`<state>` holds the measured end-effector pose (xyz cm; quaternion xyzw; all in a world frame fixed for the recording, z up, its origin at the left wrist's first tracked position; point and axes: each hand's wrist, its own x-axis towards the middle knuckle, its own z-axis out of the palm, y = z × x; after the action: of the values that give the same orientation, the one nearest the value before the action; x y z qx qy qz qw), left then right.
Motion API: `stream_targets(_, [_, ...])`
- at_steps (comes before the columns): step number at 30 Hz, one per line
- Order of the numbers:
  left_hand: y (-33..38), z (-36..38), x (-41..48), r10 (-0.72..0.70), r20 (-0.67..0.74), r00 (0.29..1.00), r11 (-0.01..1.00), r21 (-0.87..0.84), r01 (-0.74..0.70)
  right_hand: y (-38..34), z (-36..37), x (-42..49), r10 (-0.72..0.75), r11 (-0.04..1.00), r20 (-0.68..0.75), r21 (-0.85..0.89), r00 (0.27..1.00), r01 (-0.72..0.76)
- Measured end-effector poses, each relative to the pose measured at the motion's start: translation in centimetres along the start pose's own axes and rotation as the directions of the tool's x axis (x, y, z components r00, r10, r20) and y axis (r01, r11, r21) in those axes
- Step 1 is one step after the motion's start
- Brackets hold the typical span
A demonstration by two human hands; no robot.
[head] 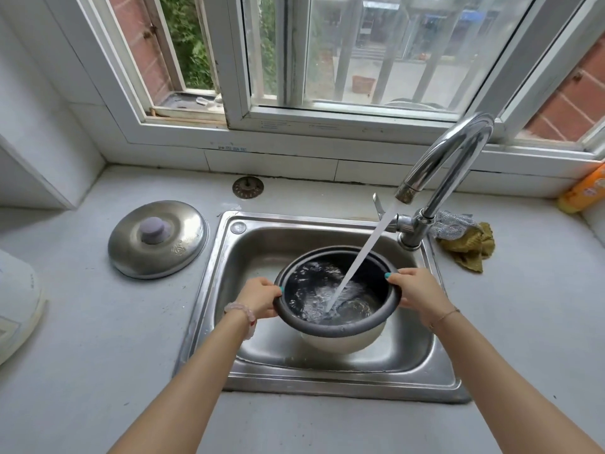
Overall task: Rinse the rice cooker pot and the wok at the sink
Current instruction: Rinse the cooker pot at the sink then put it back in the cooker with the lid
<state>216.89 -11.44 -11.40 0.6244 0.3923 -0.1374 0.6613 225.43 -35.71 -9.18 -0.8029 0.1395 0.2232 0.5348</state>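
The rice cooker pot, dark inside and pale outside, is held over the steel sink. My left hand grips its left rim and my right hand grips its right rim. Water runs from the chrome faucet in a slanted stream into the pot, where it swirls and pools. No wok is in view.
A steel lid with a purple knob lies on the counter left of the sink. A sink strainer sits by the back wall. Rags lie right of the faucet, an orange bottle at the far right, a white appliance at the left edge.
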Motion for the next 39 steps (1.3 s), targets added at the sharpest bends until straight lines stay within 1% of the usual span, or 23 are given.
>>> stream_targets(6, [1.0,-1.9,-0.6,0.031,-0.021,0.999,0.999,-0.005,-0.031,1.9,1.3,0.1,0.155,0.986,0.038,0.060,0.987,-0.157])
stream_targets(10, [2.2,-2.9,-0.3,0.049,-0.053,0.997,0.999,0.001,-0.049,1.4,2.4,0.0,0.197,0.972,0.073,0.116,0.978,-0.204])
stream_targets(13, [2.8,-2.5,0.0,0.059,-0.060,0.996,0.998,0.025,-0.058,1.4,2.3,0.2,0.223,0.961,0.068,0.153,0.973,-0.231])
stream_targets(15, [2.9,-2.1,0.1,0.088,-0.059,0.994,0.994,0.073,-0.083,1.7,2.0,0.2,0.241,0.954,0.067,0.166,0.968,-0.249])
stream_targets(18, [3.0,-1.9,0.0,0.186,-0.064,0.980,0.976,0.125,-0.177,2.5,2.1,0.2,0.254,0.949,0.095,0.165,0.963,-0.267])
stream_targets(22, [3.3,-2.5,-0.3,0.328,-0.086,0.941,0.937,0.152,-0.313,3.0,3.0,-0.1,0.202,0.971,0.184,0.089,0.962,-0.221])
stream_targets(26, [3.7,-2.8,-0.2,0.388,-0.110,0.915,0.916,0.158,-0.370,2.4,2.7,0.0,0.128,0.981,0.196,0.121,0.972,-0.154])
stream_targets(30, [3.6,-1.9,0.0,0.459,-0.079,0.885,0.878,0.193,-0.439,2.5,1.9,0.1,0.055,0.981,0.123,0.178,0.991,-0.076])
stream_targets(33, [3.3,-1.4,0.3,0.499,-0.067,0.864,0.853,0.214,-0.476,2.8,1.6,0.2,0.007,0.982,0.058,0.187,0.998,-0.018])
stream_targets(36, [3.1,-1.3,0.8,0.528,-0.096,0.844,0.841,0.202,-0.502,2.9,1.7,0.5,-0.049,0.979,0.013,0.199,0.999,0.045])
stream_targets(39, [2.7,-1.2,1.6,0.509,-0.138,0.850,0.856,0.183,-0.483,2.4,1.5,0.8,-0.125,0.971,-0.035,0.202,0.992,0.130])
